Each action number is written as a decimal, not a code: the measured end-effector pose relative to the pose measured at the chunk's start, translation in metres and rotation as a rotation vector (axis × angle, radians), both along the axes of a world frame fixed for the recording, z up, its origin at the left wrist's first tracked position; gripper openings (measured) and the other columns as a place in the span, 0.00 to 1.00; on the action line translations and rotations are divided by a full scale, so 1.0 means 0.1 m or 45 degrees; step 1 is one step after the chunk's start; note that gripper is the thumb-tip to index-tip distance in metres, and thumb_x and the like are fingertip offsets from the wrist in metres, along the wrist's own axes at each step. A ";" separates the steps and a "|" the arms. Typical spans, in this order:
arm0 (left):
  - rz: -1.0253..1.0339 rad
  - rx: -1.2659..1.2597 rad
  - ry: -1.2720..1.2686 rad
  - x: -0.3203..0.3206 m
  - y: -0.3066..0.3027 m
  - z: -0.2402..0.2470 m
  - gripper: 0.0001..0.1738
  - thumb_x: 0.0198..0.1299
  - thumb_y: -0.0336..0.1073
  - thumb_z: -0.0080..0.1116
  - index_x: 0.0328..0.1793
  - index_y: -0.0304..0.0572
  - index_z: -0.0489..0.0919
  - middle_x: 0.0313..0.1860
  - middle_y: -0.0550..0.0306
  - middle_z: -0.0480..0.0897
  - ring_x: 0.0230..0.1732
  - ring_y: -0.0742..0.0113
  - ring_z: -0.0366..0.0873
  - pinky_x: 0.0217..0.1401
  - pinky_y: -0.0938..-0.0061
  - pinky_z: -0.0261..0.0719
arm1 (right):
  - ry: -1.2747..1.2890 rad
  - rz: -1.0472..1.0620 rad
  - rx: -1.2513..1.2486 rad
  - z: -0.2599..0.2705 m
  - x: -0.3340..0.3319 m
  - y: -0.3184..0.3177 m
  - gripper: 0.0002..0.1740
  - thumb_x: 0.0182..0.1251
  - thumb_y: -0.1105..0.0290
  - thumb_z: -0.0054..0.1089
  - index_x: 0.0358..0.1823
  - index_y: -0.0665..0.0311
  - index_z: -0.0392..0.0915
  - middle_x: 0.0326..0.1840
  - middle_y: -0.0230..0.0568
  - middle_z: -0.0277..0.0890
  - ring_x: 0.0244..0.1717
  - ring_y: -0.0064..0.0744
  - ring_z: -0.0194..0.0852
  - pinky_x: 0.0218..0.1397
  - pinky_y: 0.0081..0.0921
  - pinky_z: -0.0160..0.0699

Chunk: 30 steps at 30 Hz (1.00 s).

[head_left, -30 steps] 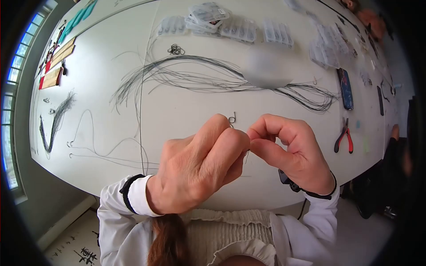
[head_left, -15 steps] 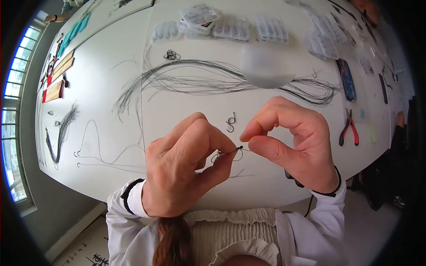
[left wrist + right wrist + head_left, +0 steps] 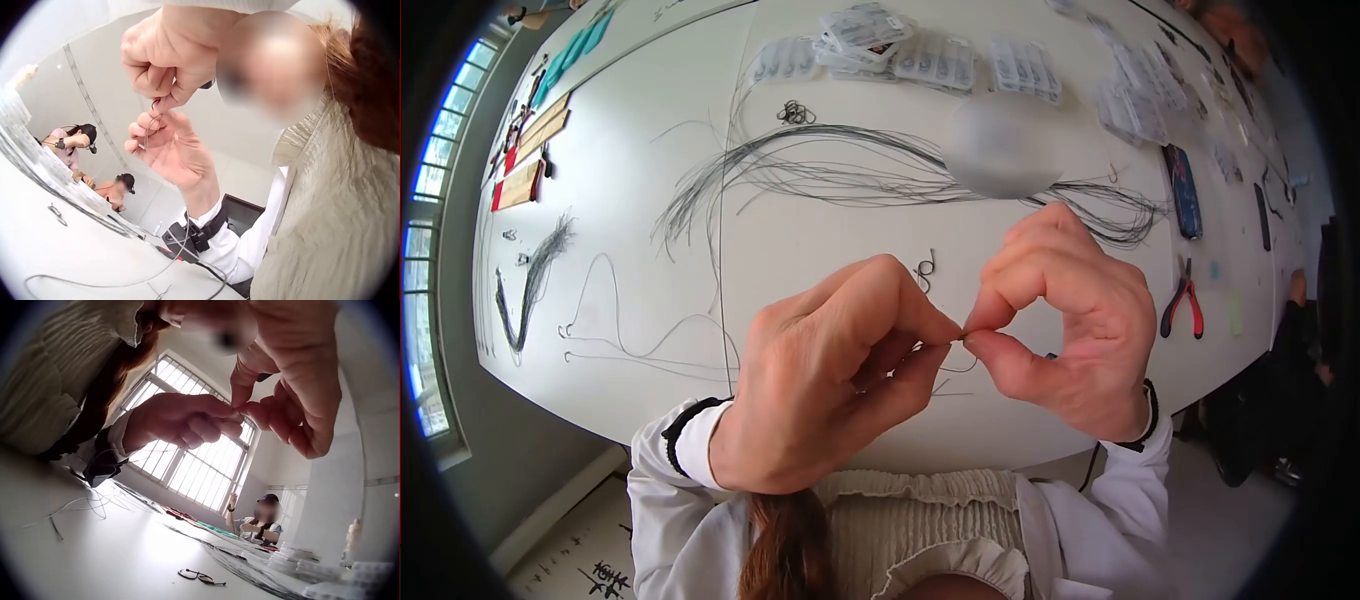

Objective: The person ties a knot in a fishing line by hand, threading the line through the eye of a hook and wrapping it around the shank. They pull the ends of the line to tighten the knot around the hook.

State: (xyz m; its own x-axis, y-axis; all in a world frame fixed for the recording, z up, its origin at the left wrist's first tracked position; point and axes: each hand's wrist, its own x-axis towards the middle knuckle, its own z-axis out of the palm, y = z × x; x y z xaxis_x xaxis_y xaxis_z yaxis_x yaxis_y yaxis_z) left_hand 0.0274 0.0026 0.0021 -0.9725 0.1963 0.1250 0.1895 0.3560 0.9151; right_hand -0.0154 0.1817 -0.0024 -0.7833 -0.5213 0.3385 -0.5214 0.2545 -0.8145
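Both hands meet fingertip to fingertip above the table. The left hand (image 3: 835, 365) pinches a small dark hook, mostly hidden by the fingers, with thin grey line (image 3: 965, 368) looping below it. Thumb and forefinger of the right hand (image 3: 1075, 320) pinch at the hook's end, touching the left fingertips. In the left wrist view the hook (image 3: 155, 104) shows as a dark curve at the fingertips, with line (image 3: 147, 134) hanging in a loop. Loose dark hooks (image 3: 925, 268) lie on the table just beyond the hands.
A long bundle of grey line (image 3: 830, 135) crosses the table. Behind it are clear plastic boxes (image 3: 935, 62). Red-handled pliers (image 3: 1183, 300) and a phone (image 3: 1183, 190) lie at right; hooked lines (image 3: 615, 345) and a dark line bundle (image 3: 530, 290) at left. Other people sit farther off.
The right hand left the left fingertips, showing the dark hook and line between them, then came back to pinch at it. Its other fingers are now more raised.
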 end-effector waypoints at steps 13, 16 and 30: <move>-0.189 0.597 -0.919 -0.10 -0.14 0.06 0.05 0.50 0.23 0.55 0.29 0.38 0.70 0.27 0.68 0.67 0.26 0.83 0.59 0.26 0.85 0.56 | 0.945 0.081 0.191 -0.07 -0.04 0.00 0.16 0.26 0.75 0.66 0.24 0.62 0.76 0.27 0.32 0.71 0.29 0.36 0.62 0.26 0.26 0.64; -0.248 0.587 -0.975 -0.14 -0.16 0.05 0.05 0.50 0.24 0.55 0.29 0.37 0.69 0.27 0.68 0.67 0.26 0.83 0.59 0.27 0.86 0.57 | 1.077 0.142 0.198 -0.09 -0.05 0.02 0.18 0.23 0.72 0.67 0.25 0.62 0.77 0.28 0.31 0.71 0.29 0.35 0.62 0.25 0.26 0.63; -0.146 0.657 -1.064 -0.15 -0.13 0.13 0.06 0.49 0.24 0.53 0.26 0.39 0.68 0.22 0.70 0.64 0.23 0.83 0.57 0.24 0.85 0.53 | 0.056 0.131 -0.019 0.08 -0.09 0.09 0.09 0.35 0.79 0.65 0.23 0.63 0.78 0.23 0.32 0.71 0.28 0.31 0.61 0.37 0.27 0.59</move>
